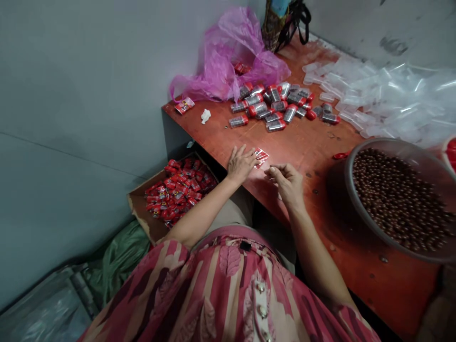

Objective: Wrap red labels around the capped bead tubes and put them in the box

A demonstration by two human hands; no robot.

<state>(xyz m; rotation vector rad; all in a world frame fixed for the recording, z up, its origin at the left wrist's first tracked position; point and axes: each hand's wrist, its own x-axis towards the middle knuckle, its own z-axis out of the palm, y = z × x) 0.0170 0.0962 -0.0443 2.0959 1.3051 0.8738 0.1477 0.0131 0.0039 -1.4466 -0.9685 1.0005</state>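
Note:
My left hand (241,164) lies flat at the table's edge, fingers spread, its fingertips touching a small red printed wrapper (262,157). Just to the right of that wrapper, my right hand (288,184) is closed in a pinch with thumb and forefinger together. Whatever it may hold is too small to make out. Beyond both hands lie several small clear tubes with red caps (275,125), filled with dark contents. The hands stay apart from these tubes.
A grey tub (351,190) of brown beads (399,199) stands on the orange table (317,147) at right. Behind it are piled clear empty tubes (392,95). A pink plastic bag (228,52) sits at the back. Below left, a cardboard box (137,202) holds red-wrapped tubes (181,187).

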